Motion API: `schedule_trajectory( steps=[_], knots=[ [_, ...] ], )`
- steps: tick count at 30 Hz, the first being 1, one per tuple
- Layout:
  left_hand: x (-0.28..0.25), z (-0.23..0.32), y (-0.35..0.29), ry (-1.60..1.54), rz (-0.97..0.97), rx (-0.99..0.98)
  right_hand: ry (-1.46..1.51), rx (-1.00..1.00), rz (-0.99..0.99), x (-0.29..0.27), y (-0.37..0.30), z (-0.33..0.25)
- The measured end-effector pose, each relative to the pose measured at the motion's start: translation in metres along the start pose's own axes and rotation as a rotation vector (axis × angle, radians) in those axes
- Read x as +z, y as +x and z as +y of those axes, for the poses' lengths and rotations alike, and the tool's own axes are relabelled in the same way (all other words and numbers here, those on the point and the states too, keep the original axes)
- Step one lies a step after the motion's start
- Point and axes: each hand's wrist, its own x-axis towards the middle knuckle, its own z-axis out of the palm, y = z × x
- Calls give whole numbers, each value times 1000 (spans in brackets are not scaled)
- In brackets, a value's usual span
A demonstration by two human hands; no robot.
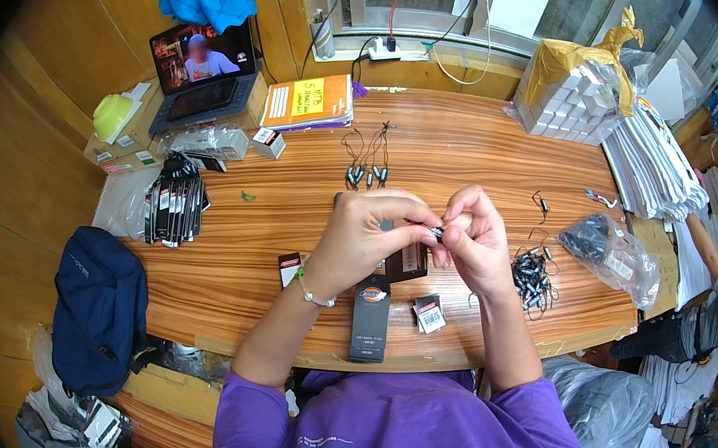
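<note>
Above the middle of the table, my left hand (pixel 370 230) and my right hand (pixel 477 233) meet, fingertips pinched together on a small dark piece (pixel 437 233) with a pale spot. It is mostly covered by the fingers, so its kind is hard to make out. Under the hands lies a long dark grey hang tag (pixel 369 329), beside a dark brown card (pixel 408 264) partly hidden by my fingers. A small stack of labels (pixel 430 315) sits below my right hand. Left of my left wrist is a black and white label (pixel 290 267).
A heap of black tag strings (pixel 536 282) and a plastic bag (pixel 615 257) lie at right; more strings (pixel 368 170) lie farther back. Black tags (pixel 173 205), a laptop (pixel 204 65), a wrapped block of white boxes (pixel 570 94) and a blue bag (pixel 96 311) surround them. Another person (pixel 697 318) is at far right.
</note>
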Motion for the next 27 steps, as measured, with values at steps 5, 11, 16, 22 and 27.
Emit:
schedule_trajectory(
  steps=[5,11,16,22,27],
  knots=[
    [0,-4,-5,-42,-34,0,-10,101,-58,-4,0,-2],
    [-12,-8,14,264,60,208,-288,283,-131,-13,17,-10],
    [-12,-54,8,-208,16,-1,51,202,23,-15,40,0],
    [1,-62,-6,-231,47,-76,162,174,-4,-15,60,14],
    [-8,-74,-9,-406,66,-149,222,180,-65,-19,71,20]
  ],
)
